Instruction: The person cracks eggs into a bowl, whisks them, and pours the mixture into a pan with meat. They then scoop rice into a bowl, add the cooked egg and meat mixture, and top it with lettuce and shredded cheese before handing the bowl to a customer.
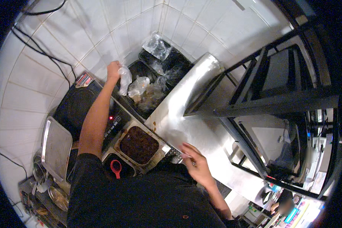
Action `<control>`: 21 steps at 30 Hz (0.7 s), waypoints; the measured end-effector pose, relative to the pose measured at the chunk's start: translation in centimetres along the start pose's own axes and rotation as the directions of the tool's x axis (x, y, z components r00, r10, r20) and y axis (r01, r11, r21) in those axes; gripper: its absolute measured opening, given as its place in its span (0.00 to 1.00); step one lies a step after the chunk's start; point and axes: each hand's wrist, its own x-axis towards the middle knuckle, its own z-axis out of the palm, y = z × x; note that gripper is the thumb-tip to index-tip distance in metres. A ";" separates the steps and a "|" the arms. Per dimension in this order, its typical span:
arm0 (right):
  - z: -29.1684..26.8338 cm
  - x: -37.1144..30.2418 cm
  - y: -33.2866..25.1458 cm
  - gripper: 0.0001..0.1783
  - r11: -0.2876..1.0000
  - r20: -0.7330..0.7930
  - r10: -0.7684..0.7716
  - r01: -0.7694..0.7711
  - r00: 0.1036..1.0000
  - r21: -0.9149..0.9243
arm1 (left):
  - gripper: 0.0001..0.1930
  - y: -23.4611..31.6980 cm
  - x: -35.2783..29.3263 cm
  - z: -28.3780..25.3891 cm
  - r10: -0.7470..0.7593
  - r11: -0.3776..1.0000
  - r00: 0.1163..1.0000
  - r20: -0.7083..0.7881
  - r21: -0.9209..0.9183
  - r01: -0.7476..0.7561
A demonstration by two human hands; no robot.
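My left hand (113, 71) is stretched forward, closed on the top of a clear plastic bag (125, 80) with whitish contents. The bag hangs at the near left edge of a black crate (142, 110) that holds more plastic bags (139, 86). Over the front edge of the steel counter is my right hand (197, 166), its fingers curled in and slightly blurred. Whether something small is in those fingers is hidden. Between my arms stands a rectangular metal pan (138, 145) of dark brown food. A red ladle-like utensil (116, 166) rests in the dark-filled container beside it.
A black cooker panel (116, 122) with a red light lies under my left forearm. A metal tray (57, 148) leans at the left. The steel counter (195, 131) runs to the right, beside a dark metal rack (262, 98). Another person (283, 203) is far off at lower right.
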 end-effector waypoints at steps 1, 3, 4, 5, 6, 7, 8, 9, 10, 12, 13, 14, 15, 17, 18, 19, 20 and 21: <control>-0.7 -1.8 2.0 0.19 0.993 -0.052 0.109 -0.107 0.993 0.047 | 0.12 -0.5 0.9 1.4 -0.024 1.000 0.997 0.069 -0.012 0.025; -1.9 -5.2 5.1 0.18 0.961 -0.140 0.273 -0.263 0.952 0.090 | 0.14 -0.2 2.0 3.0 -0.213 0.964 0.949 0.231 -0.109 0.243; -2.3 -6.9 6.4 0.18 0.938 -0.198 0.347 -0.336 0.917 0.085 | 0.13 2.3 1.3 3.9 -0.232 0.969 0.961 0.150 -0.050 0.242; -2.3 -8.8 7.5 0.18 0.905 -0.260 0.424 -0.415 0.868 0.090 | 0.13 6.2 -0.5 3.8 -0.235 0.972 0.969 0.073 0.006 0.235; -2.2 -10.5 8.4 0.18 0.881 -0.313 0.469 -0.461 0.826 0.102 | 0.13 8.9 -1.8 2.8 -0.237 0.969 0.971 -0.027 0.060 0.239; -2.1 -12.0 9.1 0.17 0.861 -0.357 0.501 -0.498 0.788 0.109 | 0.11 9.3 -1.8 2.1 -0.242 0.965 0.968 0.062 0.116 0.234; -2.3 -13.3 9.9 0.18 0.842 -0.395 0.524 -0.527 0.754 0.112 | 0.12 6.6 -1.4 2.7 -0.181 0.978 0.982 0.061 0.120 0.173; -2.4 -14.6 10.9 0.18 0.804 -0.393 0.564 -0.591 0.726 0.060 | 0.12 4.1 -0.7 3.8 -0.112 0.987 0.991 0.067 0.126 0.103; -2.1 -16.1 12.4 0.18 0.747 -0.398 0.615 -0.665 0.681 0.016 | 0.13 3.8 -0.4 4.8 -0.101 0.988 0.991 0.083 0.129 0.090; 0.6 -21.5 18.3 0.18 0.732 -0.371 0.679 -0.628 0.634 0.266 | 0.14 3.9 -0.3 6.4 -0.077 0.988 0.990 0.121 0.140 0.060; 1.5 -22.8 19.1 0.19 0.633 -0.310 0.774 -0.664 0.552 0.398 | 0.16 3.6 0.3 6.6 -0.152 0.988 0.963 0.224 0.038 0.147; 2.2 -23.9 19.6 0.19 0.518 -0.231 0.851 -0.684 0.472 0.513 | 0.17 3.3 0.8 6.8 -0.219 0.967 0.919 0.329 -0.054 0.250; 2.9 -25.3 20.1 0.20 0.499 -0.207 0.860 -0.681 0.466 0.536 | 0.19 3.1 1.0 7.0 -0.275 0.922 0.858 0.434 -0.133 0.363; 5.1 -28.3 21.6 0.21 0.399 -0.148 0.904 -0.669 0.401 0.627 | 0.21 2.6 0.9 7.5 -0.268 0.847 0.860 0.434 -0.318 0.425; 6.5 -30.3 23.1 0.22 0.348 -0.117 0.922 -0.656 0.369 0.670 | 0.23 2.6 1.0 7.5 -0.261 0.796 0.862 0.434 -0.408 0.447; 8.5 -33.8 25.5 0.23 0.307 -0.059 0.915 -0.594 0.399 0.743 | 0.23 3.2 0.9 7.4 -0.230 0.795 0.848 0.477 -0.410 0.446; 9.9 -34.8 26.1 0.23 0.276 -0.031 0.922 -0.597 0.387 0.753 | 0.24 3.6 1.1 6.6 -0.195 0.799 0.839 0.507 -0.415 0.436; 10.9 -35.7 27.0 0.23 0.260 -0.001 0.921 -0.614 0.390 0.745 | 0.24 5.0 1.5 6.2 -0.145 0.800 0.827 0.543 -0.428 0.421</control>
